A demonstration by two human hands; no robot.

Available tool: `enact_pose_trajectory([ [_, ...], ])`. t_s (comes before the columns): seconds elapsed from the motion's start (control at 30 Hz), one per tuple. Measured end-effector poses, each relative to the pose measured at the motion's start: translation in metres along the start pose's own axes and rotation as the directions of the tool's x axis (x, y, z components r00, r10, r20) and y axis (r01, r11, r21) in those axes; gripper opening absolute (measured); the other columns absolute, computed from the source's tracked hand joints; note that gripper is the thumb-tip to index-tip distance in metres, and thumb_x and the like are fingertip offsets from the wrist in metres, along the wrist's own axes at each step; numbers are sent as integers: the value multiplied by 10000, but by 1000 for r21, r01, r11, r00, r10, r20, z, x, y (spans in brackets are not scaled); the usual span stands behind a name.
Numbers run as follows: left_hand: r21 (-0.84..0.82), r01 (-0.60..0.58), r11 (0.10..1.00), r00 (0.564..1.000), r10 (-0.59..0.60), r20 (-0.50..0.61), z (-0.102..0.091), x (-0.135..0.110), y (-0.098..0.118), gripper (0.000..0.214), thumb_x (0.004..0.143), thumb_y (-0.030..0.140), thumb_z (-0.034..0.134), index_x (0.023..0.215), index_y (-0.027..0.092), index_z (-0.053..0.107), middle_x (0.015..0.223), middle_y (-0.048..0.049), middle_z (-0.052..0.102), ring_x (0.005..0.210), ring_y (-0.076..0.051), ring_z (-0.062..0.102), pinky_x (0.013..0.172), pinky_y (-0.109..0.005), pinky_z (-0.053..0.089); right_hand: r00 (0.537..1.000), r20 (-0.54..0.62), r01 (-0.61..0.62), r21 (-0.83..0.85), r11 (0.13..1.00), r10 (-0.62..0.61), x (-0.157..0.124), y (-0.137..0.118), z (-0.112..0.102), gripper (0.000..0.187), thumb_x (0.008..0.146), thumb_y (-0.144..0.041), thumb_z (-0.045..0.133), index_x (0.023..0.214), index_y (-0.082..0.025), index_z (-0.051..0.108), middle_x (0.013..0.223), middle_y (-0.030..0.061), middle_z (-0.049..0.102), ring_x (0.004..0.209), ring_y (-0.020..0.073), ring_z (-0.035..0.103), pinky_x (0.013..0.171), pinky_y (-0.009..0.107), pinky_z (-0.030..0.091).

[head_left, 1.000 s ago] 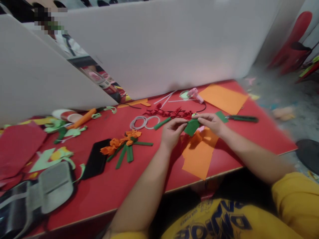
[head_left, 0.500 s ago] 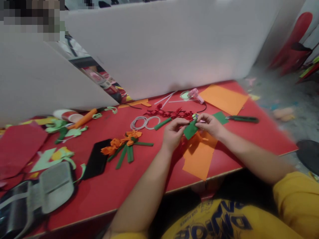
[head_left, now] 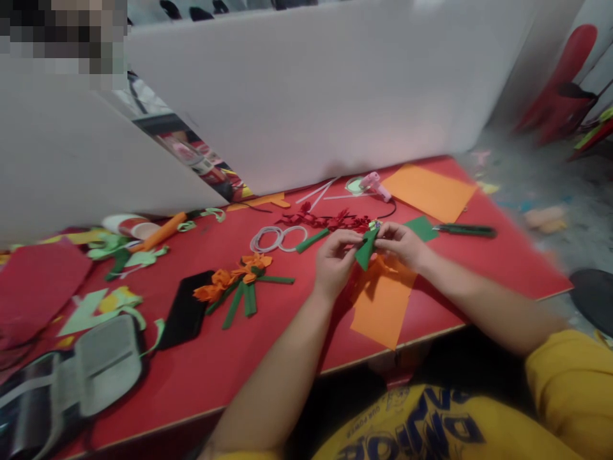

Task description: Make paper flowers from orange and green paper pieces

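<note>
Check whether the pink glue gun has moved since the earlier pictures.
No. The pink glue gun lies in the same place on the red table, judged against the white partition behind it.

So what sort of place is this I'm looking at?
Likely a craft workspace, though whether home, class or shop I can't tell. The left hand and right hand hold a green piece over a red table bearing orange flowers and what looks like a pink glue gun.
</note>
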State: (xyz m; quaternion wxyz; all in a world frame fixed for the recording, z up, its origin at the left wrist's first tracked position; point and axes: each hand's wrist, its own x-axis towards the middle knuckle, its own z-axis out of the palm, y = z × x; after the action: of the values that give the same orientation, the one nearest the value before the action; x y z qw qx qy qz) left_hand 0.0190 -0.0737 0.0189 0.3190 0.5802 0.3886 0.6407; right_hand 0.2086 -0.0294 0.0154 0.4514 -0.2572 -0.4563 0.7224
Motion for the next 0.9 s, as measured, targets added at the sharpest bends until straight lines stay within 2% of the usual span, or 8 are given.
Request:
enact_pose_trajectory([
  [0.1,-67,14,998,999,-16,-35,-1,1,-4,158,868,366,869,867,228,792,996,-64,751,993,-198,731,904,-329,607,999,7,-40,37,999,39,-2,-3,2,479,624,-402,1064,794,-212,659,796,-41,705,710,120,689,660,236,597],
  [0.2,-182,110,977,990,-124,-66,-2,1,-7,241,819,400,927,928,238,785,1035,-40,751,973,-172,726,881,-293,597,997,10,-71,73,995,70,-3,-4,2,469,610,-374,1073,789,-212,672,777,-51,682,686,105,662,638,221,582],
  [0.3,-273,253,928,965,-261,6,-1,-1,-9,350,779,445,964,993,245,772,1062,-26,761,926,-158,730,835,-280,600,996,32,-82,94,992,80,-3,-2,3,481,599,-377,1080,783,-210,668,782,-43,694,697,111,665,656,233,589],
  [0.43,-283,333,899,941,-335,43,4,-5,-7,354,757,441,977,956,231,774,1016,-21,773,913,-159,738,851,-287,606,999,34,-35,47,998,33,-3,-1,4,477,634,-414,1064,794,-215,661,782,-31,712,700,128,675,663,248,582],
  [0.5,-252,326,911,944,-329,32,7,-6,-6,315,771,432,964,933,226,788,973,-22,772,883,-155,732,852,-289,605,999,32,13,9,1000,-13,-3,-2,5,467,646,-429,1054,793,-216,665,767,-32,710,691,131,670,676,256,581],
  [0.6,-173,255,951,967,-254,25,8,-6,-2,262,801,434,933,899,221,814,974,-47,778,930,-184,741,901,-327,615,997,32,75,-36,997,-74,-3,-4,5,466,638,-459,1049,775,-221,673,758,-29,711,688,142,665,698,279,595],
  [0.77,-69,168,983,985,-164,54,8,-5,4,192,859,417,881,903,233,843,1021,-76,791,1004,-223,751,950,-371,612,995,9,96,-83,992,-95,-1,-4,2,476,630,-497,1042,779,-227,680,783,-21,735,696,152,683,704,291,609],
  [0.9,-56,169,984,985,-167,49,7,-5,6,219,877,440,867,933,231,839,1016,-71,789,991,-216,748,927,-348,603,993,6,116,-113,987,-116,1,-5,-1,453,631,-465,1044,803,-222,702,818,-13,746,722,147,693,735,293,618],
])
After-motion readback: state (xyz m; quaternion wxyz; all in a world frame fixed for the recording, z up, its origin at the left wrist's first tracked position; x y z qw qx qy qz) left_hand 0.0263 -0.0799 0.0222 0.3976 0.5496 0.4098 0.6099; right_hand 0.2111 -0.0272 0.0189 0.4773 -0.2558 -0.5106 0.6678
